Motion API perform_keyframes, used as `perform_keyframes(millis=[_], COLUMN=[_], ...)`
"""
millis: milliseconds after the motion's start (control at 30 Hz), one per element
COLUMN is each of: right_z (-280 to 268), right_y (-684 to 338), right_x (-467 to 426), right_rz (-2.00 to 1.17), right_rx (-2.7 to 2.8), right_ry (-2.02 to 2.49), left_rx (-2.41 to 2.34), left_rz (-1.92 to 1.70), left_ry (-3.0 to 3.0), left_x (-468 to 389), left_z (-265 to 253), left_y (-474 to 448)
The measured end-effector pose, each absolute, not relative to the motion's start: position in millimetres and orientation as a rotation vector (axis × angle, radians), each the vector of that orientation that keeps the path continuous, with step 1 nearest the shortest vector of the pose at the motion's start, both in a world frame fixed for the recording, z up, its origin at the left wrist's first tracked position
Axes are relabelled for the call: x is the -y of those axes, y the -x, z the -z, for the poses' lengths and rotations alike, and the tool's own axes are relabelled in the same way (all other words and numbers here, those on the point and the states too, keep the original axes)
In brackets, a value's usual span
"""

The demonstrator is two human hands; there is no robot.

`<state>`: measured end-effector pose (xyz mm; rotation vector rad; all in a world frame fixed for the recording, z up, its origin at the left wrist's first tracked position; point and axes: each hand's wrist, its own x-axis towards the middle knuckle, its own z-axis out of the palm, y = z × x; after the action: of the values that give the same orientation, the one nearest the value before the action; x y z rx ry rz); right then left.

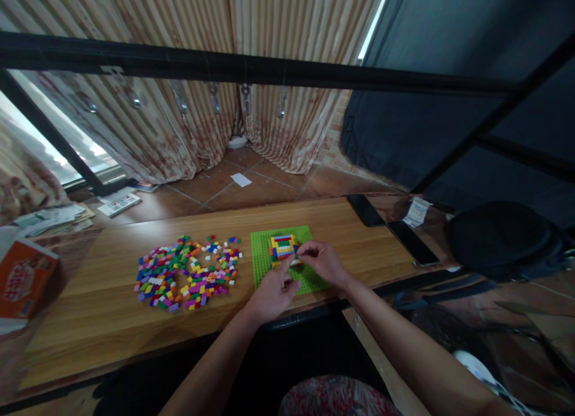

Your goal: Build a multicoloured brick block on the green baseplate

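A small structure of colourful toy bricks (pixel 283 246), with red, yellow, white and blue rows round a hollow middle, stands on a green studded baseplate (pixel 262 248). My left hand (pixel 275 291) is at its near side, index finger stretched to the front edge and thumb apart. At the near right corner, the fingertips of my right hand (pixel 324 262) are pinched together. Whatever lies between them is too small or hidden to make out. To the left, a spread of loose toy bricks (pixel 197 278) in many colours lies on the wooden table (pixel 99 320).
Two dark phones (pixel 366 210) (pixel 412 242) lie at the table's right end, near a crumpled paper (pixel 417 211) and a black bag (pixel 498 239). An orange box (pixel 27 281) stands at the far left. A black metal bar (pixel 287 71) crosses in front of the curtains.
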<state>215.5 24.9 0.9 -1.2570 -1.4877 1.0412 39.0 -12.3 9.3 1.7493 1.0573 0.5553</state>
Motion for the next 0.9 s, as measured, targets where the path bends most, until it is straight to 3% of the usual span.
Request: perform_keyframes(millis=[400,900], right_z=[-3.5,-6.0], right_y=[-216.3,-221.0], right_x=[-15.7,-24.3], right_rz=[-0.872,-1.047], right_rx=[1.620,1.565], right_ry=[1.452,1.329], left_rx=[-1.029,-0.975], left_rz=[-0.630,-0.638], left_ry=[-1.531,-1.506], left_x=[12.2,11.0], left_z=[-10.1,-10.6], left_y=[-39.0,-39.7])
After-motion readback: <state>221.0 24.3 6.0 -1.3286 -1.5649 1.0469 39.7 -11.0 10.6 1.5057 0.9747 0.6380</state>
